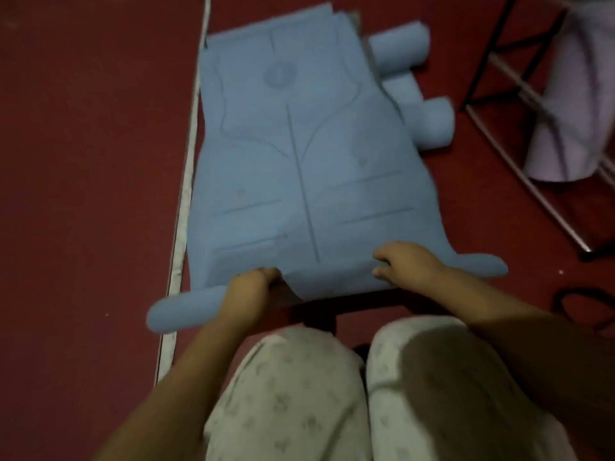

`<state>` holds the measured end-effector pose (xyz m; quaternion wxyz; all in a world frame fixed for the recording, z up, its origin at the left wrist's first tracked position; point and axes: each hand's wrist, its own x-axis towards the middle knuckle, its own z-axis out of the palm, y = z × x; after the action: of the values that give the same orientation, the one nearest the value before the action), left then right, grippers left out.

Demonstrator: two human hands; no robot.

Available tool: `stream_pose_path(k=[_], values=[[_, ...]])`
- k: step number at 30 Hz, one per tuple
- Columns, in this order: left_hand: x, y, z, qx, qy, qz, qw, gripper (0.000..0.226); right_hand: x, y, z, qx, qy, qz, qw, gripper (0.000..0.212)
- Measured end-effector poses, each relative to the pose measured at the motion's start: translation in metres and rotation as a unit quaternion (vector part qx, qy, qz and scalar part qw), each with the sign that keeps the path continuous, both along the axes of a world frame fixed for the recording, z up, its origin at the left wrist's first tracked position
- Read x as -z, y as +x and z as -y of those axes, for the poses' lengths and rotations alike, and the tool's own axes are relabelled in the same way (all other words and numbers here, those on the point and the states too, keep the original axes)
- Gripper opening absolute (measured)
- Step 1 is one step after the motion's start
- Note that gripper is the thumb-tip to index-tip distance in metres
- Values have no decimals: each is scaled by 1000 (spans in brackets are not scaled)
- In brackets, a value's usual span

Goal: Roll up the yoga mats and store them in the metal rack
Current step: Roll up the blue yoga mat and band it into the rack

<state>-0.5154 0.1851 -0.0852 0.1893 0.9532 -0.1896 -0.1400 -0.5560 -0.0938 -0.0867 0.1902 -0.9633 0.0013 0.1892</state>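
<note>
Both the left hand [248, 291] and right hand [404, 264] are curling their fingers closed around the rolled near end of the blue mat [299, 154], which is lying flat left of the rack [519, 104].

A dark red carpet [83, 161] covers the whole floor under dim, uneven light. A pale strip [186, 181] runs along it from far to near. A black cord [579, 304] loops at the right edge.

Blue mat [299, 154], dark red floor [83, 161]
</note>
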Motion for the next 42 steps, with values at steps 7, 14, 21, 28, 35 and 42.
stream_pose_path(k=[7, 14, 21, 28, 35, 42], values=[[-138, -67, -47, 45, -71, 214, 973, 20, -153, -86, -40, 20, -23, 229, 973, 21], [-222, -149, -86, 132, -53, 329, 934, 15, -238, -189, -73, 19, -56, 356, 933, 19], [-214, -212, -113, 223, -62, 306, 923, 34, -200, -269, -93, -55, -49, 378, 923, 20], [-200, -209, -95, 147, -142, 233, 951, 54, -179, -248, -74, 10, 21, 353, 935, 58], [-194, -182, -62, 67, -53, 116, 990, 41, -194, -199, -80, 79, 48, 212, 973, 31], [-192, -203, -47, 154, -36, 306, 939, 50, -180, -207, -111, -44, -124, 498, 857, 24]])
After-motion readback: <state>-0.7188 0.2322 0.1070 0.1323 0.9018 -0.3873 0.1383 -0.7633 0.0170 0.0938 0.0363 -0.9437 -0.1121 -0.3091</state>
